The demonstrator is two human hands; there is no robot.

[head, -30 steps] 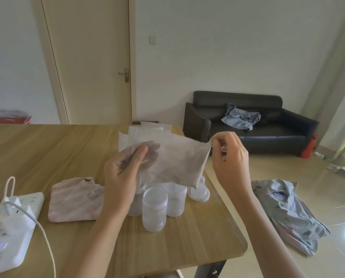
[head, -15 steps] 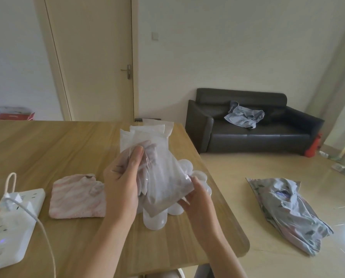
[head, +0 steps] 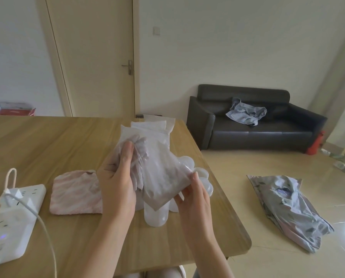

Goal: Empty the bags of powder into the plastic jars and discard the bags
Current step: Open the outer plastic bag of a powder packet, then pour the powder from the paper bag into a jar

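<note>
wooden table (head: 47,141) (sofa (head: 247,127) beyond), tiled floor (head: 237,197).

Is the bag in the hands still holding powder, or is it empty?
Still holding powder: the bag shows a dark mass settled in its lowest corner, above the jars.

Soft, even daylight indoors, wide-angle view with bent edges.

Light comes from the right, where the tiled floor (head: 278,255) carries a pale sheen; the white wall (head: 237,47) is bright and flat, without hard shadows. The desk (head: 47,141) shows a mild gloss and only faint, diffuse shadows under the hands (head: 115,183). The black sofa (head: 258,135) reads dark with a dull highlight along its seat. The door frame (head: 55,63) leans and curves near the left edge. Detail is slightly soft overall, and the clear bag (head: 159,173) looks hazy with small glints.
</note>
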